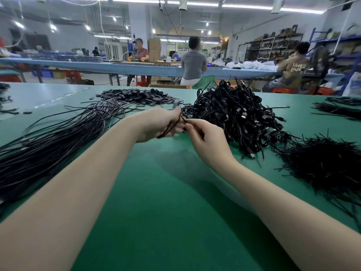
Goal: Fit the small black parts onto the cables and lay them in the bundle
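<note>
Left of the tangled cable heap (234, 114), the left hand (158, 124) grips a few cables (169, 127) while the right hand (205, 137) pinches one end, whose small part (175, 104) might slip off half-seated.

Two bare forearms are seen, entering from 7 and 5 o'clock. No sleeves, gloves, rings or wrist items are worn. Left hand (158, 124) and right hand (207, 139) are uncovered; fingernails are short.
</note>
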`<state>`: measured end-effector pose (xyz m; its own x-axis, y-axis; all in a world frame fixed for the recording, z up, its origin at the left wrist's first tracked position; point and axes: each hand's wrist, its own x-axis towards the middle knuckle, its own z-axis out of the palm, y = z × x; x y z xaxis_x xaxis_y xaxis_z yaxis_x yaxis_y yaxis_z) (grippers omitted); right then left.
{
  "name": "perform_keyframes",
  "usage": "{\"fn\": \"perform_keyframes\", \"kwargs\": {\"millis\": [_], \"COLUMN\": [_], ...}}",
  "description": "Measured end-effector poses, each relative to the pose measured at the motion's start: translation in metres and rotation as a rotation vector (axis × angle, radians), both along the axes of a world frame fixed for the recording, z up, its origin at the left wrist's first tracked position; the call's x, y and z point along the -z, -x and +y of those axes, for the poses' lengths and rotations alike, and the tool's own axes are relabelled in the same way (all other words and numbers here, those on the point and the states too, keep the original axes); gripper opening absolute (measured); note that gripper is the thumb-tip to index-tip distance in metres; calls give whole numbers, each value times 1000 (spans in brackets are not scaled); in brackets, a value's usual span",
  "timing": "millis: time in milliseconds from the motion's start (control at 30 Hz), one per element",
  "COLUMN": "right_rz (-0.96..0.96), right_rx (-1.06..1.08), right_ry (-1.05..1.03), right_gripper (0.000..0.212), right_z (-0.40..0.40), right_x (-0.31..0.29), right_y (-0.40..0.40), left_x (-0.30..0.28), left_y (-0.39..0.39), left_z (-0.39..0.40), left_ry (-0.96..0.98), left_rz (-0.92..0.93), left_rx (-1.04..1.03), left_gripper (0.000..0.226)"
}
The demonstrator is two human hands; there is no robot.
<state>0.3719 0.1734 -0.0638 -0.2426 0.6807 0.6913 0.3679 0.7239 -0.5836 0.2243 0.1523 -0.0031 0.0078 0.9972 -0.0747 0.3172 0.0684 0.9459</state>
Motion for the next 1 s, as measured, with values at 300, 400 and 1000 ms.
{"fn": "perform_keyframes", "kwargs": {"millis": [300, 400, 1000], "right_rz": [-238, -173, 112], "right_rx": [-115, 138, -208], "right_ry": [298, 330, 367], "right_gripper": [26, 46, 15], "right_z": [4, 13, 4], "right_x": [17, 9, 14], "right_y": [-1, -14, 4], "left_x": [-41, -33, 10], "left_y": [26, 21, -10], "left_z": [-19, -21, 7], "left_ry": [-288, -166, -194], "left_rz": [-903, -490, -766], "left_rx": [182, 269, -101], "left_gripper": [49, 50, 42]}}
